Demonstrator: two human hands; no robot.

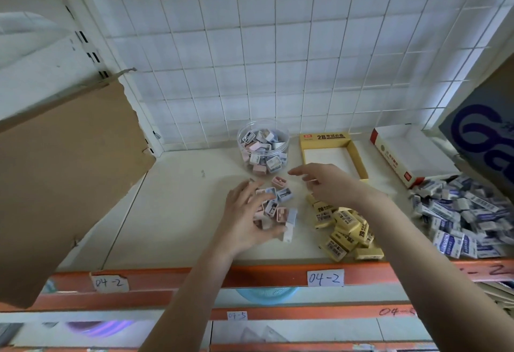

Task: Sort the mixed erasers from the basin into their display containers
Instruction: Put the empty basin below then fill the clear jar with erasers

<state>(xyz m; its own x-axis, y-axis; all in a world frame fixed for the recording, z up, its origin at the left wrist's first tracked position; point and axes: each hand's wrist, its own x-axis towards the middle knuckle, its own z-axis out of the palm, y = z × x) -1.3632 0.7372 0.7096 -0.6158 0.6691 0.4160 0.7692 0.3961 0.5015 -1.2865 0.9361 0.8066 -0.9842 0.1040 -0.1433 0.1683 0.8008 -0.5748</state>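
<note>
Pastel pink and blue erasers (283,194) lie heaped on the shelf (180,212), right under our left hand (244,212). Its fingers are spread and lightly bent over the heap, thumb at the near edge. Our right hand (325,182) hovers, fingers loose and apart, holding nothing. The clear jar (262,145) stands just beyond the heap, so we reckon the left hand is nearer for the scoop.

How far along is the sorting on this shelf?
Three piles already lie separated, and the clear jar is partly filled. In hand: the left hand rests on the pastel pile, the right hand hovers beside it. Left: the yellow pile and blue-white pile; the yellow box and white box look empty.
</note>
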